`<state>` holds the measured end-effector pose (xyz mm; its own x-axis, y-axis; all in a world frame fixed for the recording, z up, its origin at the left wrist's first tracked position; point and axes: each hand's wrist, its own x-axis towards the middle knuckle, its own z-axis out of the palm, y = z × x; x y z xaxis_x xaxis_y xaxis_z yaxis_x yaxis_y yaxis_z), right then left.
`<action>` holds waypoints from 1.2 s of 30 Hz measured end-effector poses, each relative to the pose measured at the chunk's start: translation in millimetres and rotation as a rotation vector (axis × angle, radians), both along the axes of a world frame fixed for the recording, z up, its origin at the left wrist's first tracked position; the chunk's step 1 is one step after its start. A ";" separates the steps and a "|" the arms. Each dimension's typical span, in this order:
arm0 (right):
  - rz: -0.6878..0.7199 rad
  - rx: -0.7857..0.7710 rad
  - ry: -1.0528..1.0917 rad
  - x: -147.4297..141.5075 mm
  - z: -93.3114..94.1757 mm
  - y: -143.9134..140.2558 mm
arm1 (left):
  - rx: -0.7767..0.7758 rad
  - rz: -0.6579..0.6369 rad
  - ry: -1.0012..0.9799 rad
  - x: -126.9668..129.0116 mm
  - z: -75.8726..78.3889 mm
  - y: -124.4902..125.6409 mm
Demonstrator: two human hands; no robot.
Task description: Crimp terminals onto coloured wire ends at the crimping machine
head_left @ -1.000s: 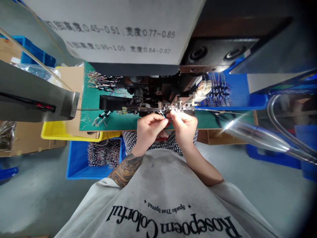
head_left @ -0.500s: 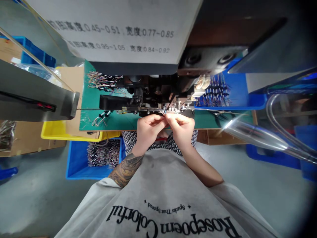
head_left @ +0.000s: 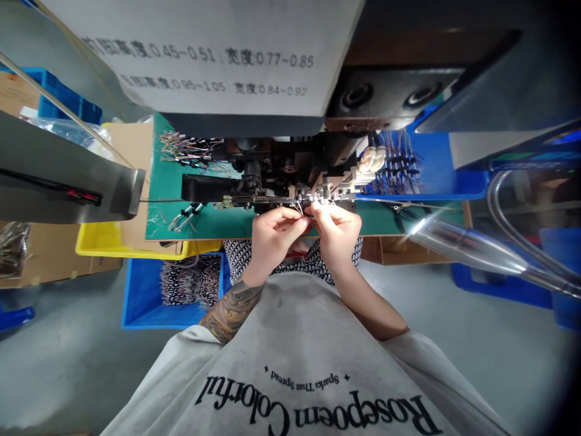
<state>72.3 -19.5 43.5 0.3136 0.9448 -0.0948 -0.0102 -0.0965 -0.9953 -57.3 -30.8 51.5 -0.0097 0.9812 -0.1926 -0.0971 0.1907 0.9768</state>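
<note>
At the front of a dark crimping machine (head_left: 290,166), both my hands are raised close together. My left hand (head_left: 276,239) is closed in a pinch, with thin wires (head_left: 298,208) sticking out past its fingertips. My right hand (head_left: 338,233) is closed too, its thumb and index finger pinched at the machine's small metal parts; a fine wire seems to be between them, though the fingers hide most of it. A strip of terminals (head_left: 272,198) runs in from the left, ending just beyond my fingertips.
Wire bundles (head_left: 193,148) lie on the green tabletop (head_left: 218,225), left. More fill a blue tray (head_left: 436,175) at right and a blue bin (head_left: 140,303) below. A yellow tray (head_left: 104,239) juts out left. A clear tube (head_left: 472,248) reaches in from the right. A labelled panel (head_left: 218,72) hangs overhead.
My right hand has shifted slightly right and its fingertips have parted from the left hand's. The left hand has barely moved; the wires at its fingertips have shifted a little.
</note>
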 end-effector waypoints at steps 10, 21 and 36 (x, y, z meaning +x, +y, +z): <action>-0.014 0.032 0.031 0.6 2.9 -1.1 | -0.003 -0.014 -0.008 -0.8 -1.8 -0.7; -0.035 0.024 0.032 -0.2 2.0 -2.1 | -0.009 -0.012 -0.025 -1.4 -1.4 -0.1; -0.006 0.016 0.026 -2.2 4.3 -0.8 | 0.007 0.023 0.027 -1.5 -2.2 1.1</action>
<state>70.1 -20.3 47.8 0.3173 0.9443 -0.0878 -0.0368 -0.0803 -0.9961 -58.8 -29.7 49.3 -0.0374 0.9820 -0.1853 -0.0751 0.1822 0.9804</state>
